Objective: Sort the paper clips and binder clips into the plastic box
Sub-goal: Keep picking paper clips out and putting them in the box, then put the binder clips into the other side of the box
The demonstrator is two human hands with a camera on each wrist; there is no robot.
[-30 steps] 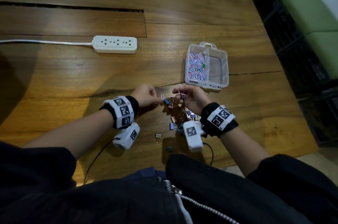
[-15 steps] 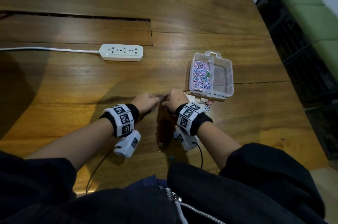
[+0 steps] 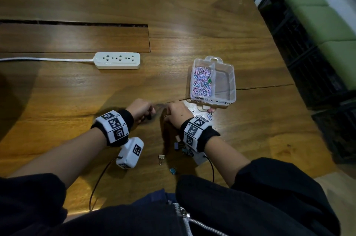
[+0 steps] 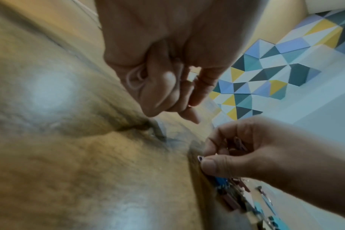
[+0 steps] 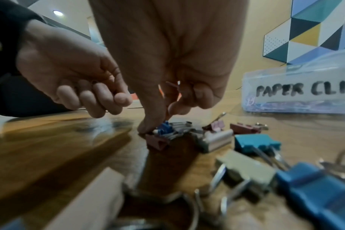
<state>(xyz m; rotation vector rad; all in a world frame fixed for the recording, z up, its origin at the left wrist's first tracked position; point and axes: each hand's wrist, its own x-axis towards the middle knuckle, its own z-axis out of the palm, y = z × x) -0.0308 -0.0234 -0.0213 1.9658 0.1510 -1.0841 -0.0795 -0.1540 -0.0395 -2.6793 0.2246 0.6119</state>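
The clear plastic box [image 3: 224, 99] stands past my hands; its left compartment is full of pastel paper clips [image 3: 202, 79] and its right one holds nothing. My right hand [image 3: 176, 111] is down at the left edge of a pile of binder clips [image 5: 256, 141]. Its thumb and forefinger pinch a small paper clip [image 4: 199, 158], and a pink wire [image 5: 172, 88] shows inside its curled fingers. My left hand [image 3: 142, 110] hovers just to the left with fingers curled, and a thin wire loop [image 5: 106, 110] peeks out under them. My right wrist hides most of the pile in the head view.
A gold binder clip [image 3: 161, 157] and a blue one [image 3: 172, 170] lie near the table's front edge. A few loose clips [image 3: 209, 115] lie in front of the box. A white power strip [image 3: 117, 60] sits at the back left. The table ends at the right.
My right hand has swung left across the pile and turned its back upward, with its wrist now covering the binder clips. The left hand has barely moved.
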